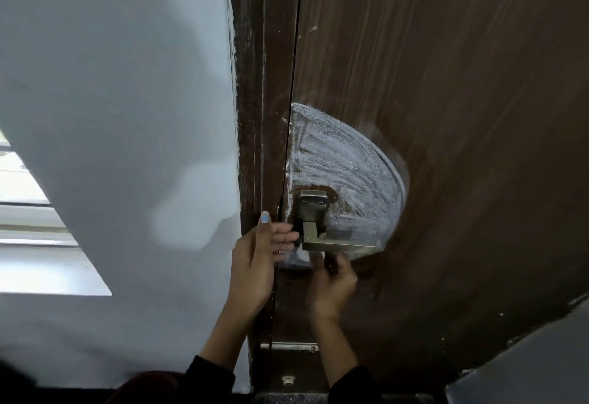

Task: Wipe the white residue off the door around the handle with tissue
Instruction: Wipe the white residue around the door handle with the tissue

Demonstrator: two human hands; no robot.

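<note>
White residue (347, 161) fans across the brown door (462, 100) above and right of the metal handle (334, 245). Left hand (258, 263) rests at the door edge, fingers (283, 236) straight and together, touching the tissue (299, 255) under the handle. Right hand (333, 285) is below the lever, fingers curled; can't tell what they grip.

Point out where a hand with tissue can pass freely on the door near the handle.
Free: the residue fan above the handle, and bare door to its right. Crowded: under the lever, where the left hand, right hand and tissue meet by the frame.
</note>
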